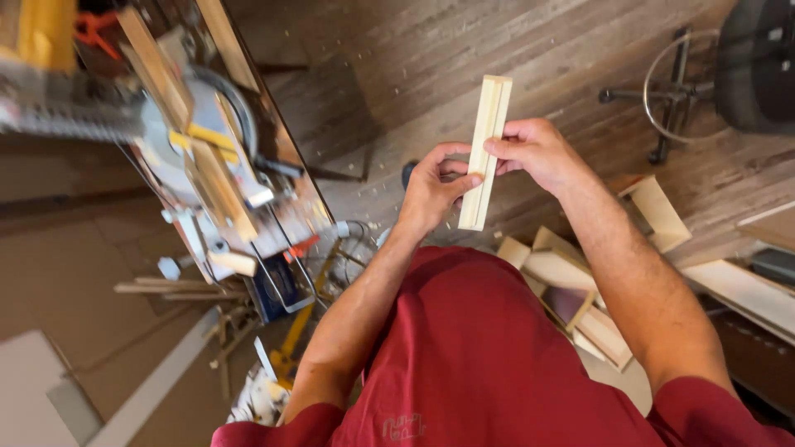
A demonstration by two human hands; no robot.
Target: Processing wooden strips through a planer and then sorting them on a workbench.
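The left hand (431,194) and right hand (534,149) both pinch the short pale wood moulding strip (486,149) at mid-length, which appears light, rigid and easily gripped along its edges.

— Where is the short pale grooved wooden strip (485,151)?
— Frame centre, between left hand (428,195) and right hand (537,151).
— And the grey-and-yellow mitre saw (195,157)?
— Upper left; cream wooden frame offcuts (571,285) lie lower right.

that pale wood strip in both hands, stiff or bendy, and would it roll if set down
The wood strip probably stays stiff: it runs straight beyond both hands. Likely light, since the left hand and right hand pinch it with fingers only. Its flat, grooved faces suggest it won't roll.
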